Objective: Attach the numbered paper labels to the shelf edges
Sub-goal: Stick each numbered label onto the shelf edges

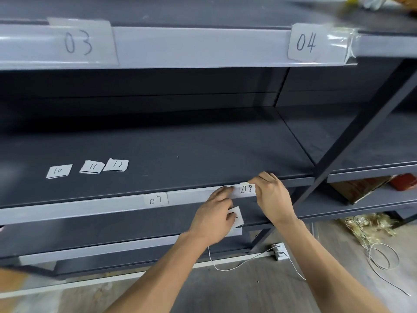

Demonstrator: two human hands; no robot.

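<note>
Eight paper labels in view, count them. Two are on the upper shelf edge (pixel 191 47): label 03 (pixel 79 42) and label 04 (pixel 306 42), both under clear tape. Two are on the middle shelf edge (pixel 90 210): label 07 (pixel 156 200) and label 08 (pixel 246 189). Three lie loose and flat on the shelf board (pixel 180 143): label 10 (pixel 58 171), label 11 (pixel 92 167) and label 12 (pixel 116 165); 11 and 12 touch at the corner, 10 sits just apart. The last is a spare slip (pixel 237 216), number hidden.

Label 08 sits on the front face of the middle shelf edge, right of 07 and near the upright post. Its long axis runs along the edge, left to right, with the digits upright and slightly tilted. 07 lies the same way. The loose three also run long side left-right, digits reading toward you.

Two hands are up. Your right hand (pixel 273 197) has its fingers curled over the shelf lip, gripping the right end of label 08. Your left hand (pixel 214 213) has one finger stretched to the strip just left of 08, the rest curled, holding the spare slip against the palm.

Lower right is one cardboard box (pixel 358 188). On the floor are one power strip (pixel 278 250), a white cable (pixel 248 262) and a wire tangle (pixel 370 227).
</note>
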